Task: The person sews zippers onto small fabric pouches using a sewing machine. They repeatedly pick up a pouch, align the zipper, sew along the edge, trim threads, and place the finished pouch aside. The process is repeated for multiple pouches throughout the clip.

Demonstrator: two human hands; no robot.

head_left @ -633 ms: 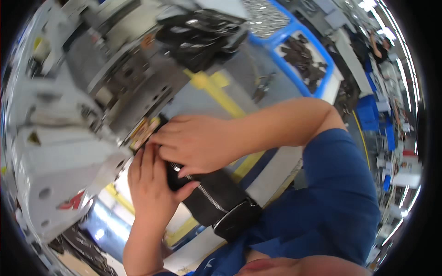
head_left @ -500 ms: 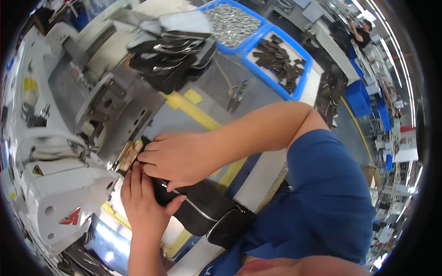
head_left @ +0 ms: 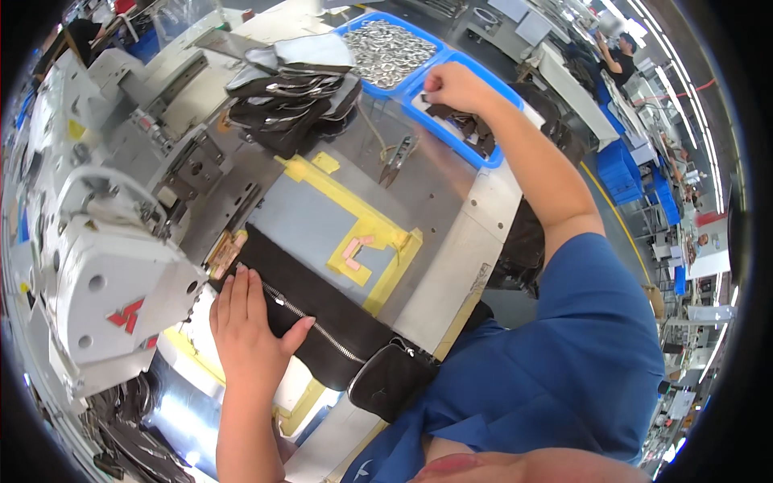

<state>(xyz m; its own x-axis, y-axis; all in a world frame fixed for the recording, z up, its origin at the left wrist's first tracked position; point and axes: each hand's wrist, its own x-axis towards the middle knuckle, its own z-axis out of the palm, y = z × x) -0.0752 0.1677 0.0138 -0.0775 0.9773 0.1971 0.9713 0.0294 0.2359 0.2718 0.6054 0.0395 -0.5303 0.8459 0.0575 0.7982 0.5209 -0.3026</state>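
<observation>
A long black piece of bag material with a silver zipper (head_left: 326, 336) lies slantwise over the table edge, a zipped black end panel (head_left: 386, 380) hanging toward me. My left hand (head_left: 251, 318) rests flat on its far left part, fingers stretched out beside the sewing machine (head_left: 121, 314). Across the table, my right hand (head_left: 457, 87) is over a blue-rimmed tray (head_left: 460, 146) of dark strips (head_left: 467, 125). Its fingers are pinched together, with a small dark strip (head_left: 426, 99) showing at the tips.
A second blue tray (head_left: 441, 48) holds many metal rings. Folded black pieces with zippers (head_left: 294, 97) are stacked beyond the machine bed. Thread snippers (head_left: 396, 161) and yellow tape (head_left: 342, 193) are on the table. Someone in dark clothes (head_left: 618, 63) is far off at right.
My right hand has left the black zippered piece and moved away to the far right, into the tray of dark strips. My left hand has stayed on the piece.
</observation>
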